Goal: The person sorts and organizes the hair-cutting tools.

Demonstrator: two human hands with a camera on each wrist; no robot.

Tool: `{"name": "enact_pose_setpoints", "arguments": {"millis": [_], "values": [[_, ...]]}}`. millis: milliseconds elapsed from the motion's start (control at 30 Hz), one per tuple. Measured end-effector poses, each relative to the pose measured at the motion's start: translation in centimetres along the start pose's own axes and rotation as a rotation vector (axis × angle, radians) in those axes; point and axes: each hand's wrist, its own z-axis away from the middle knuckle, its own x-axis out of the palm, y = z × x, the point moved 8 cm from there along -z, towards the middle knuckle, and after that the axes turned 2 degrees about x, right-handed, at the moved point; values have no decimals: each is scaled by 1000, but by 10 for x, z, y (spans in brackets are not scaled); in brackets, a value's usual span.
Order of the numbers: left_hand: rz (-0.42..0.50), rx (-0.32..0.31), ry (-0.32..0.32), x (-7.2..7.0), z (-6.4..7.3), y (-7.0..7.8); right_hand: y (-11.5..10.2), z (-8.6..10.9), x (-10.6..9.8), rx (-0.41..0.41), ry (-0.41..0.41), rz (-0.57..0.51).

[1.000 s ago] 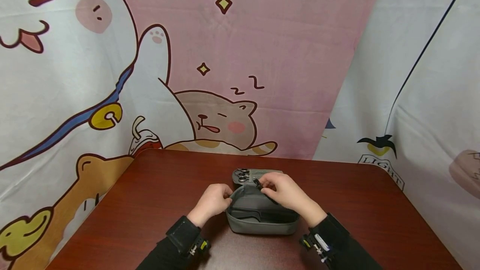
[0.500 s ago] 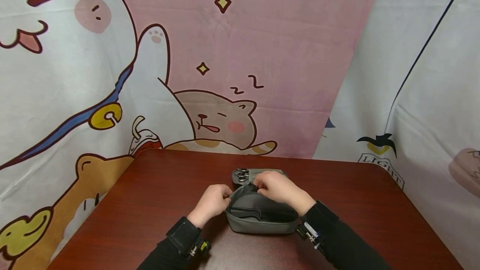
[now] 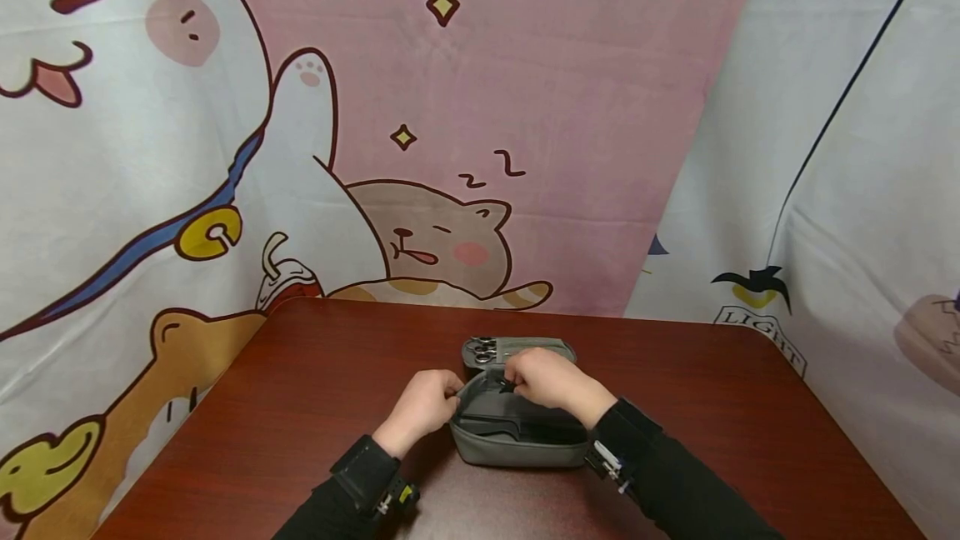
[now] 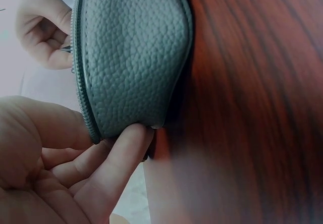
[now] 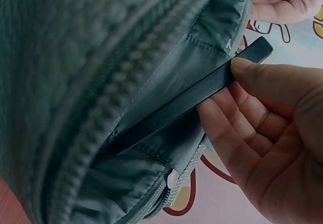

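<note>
A grey-green zippered pouch [image 3: 517, 452] of pebbled material lies unzipped on the table, its dark lining showing. My left hand [image 3: 422, 408] pinches the pouch's left corner by the zip's end, thumb and finger on either side in the left wrist view. Between the thumb and fingers of my right hand [image 3: 547, 378] is a slim, flat black bar [image 5: 189, 98]. The bar slants down into the pouch opening, its lower end against the lining and its upper end past my thumb. Its exact kind is unclear.
Right behind the pouch stands an open grey case [image 3: 542, 346] with several metal finger rings [image 3: 483, 349], like scissor handles, at its left. Both sit on a reddish-brown wooden table [image 3: 315, 373]. A printed cloth [image 3: 585, 107] hangs beyond the far edge.
My right hand has shifted left and slightly down with the black bar, from the pouch's back rim into its opening. The left hand keeps its hold on the corner.
</note>
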Motion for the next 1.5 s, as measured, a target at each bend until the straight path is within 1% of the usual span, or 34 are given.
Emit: {"name": "enact_pose_setpoints", "arguments": {"millis": [100,267,500,800,1000,1300,1500], "values": [[-4,6,2,0,0,0,1,-1,2,11,-11,-7],[-2,7,0,0,0,0,6,0,4,31,-25,-49],[-6,13,6,1,0,-1,8,5,4,30,-16,-91],[-3,12,2,2,0,0,9,12,-4,20,55,-139],[2,8,5,3,1,0,13,24,-10,27,103,-183],[1,-11,1,3,0,-2,29,44,-16,54,190,-245],[16,-2,0,-1,-1,-4,43,54,-21,119,260,-292]]}}
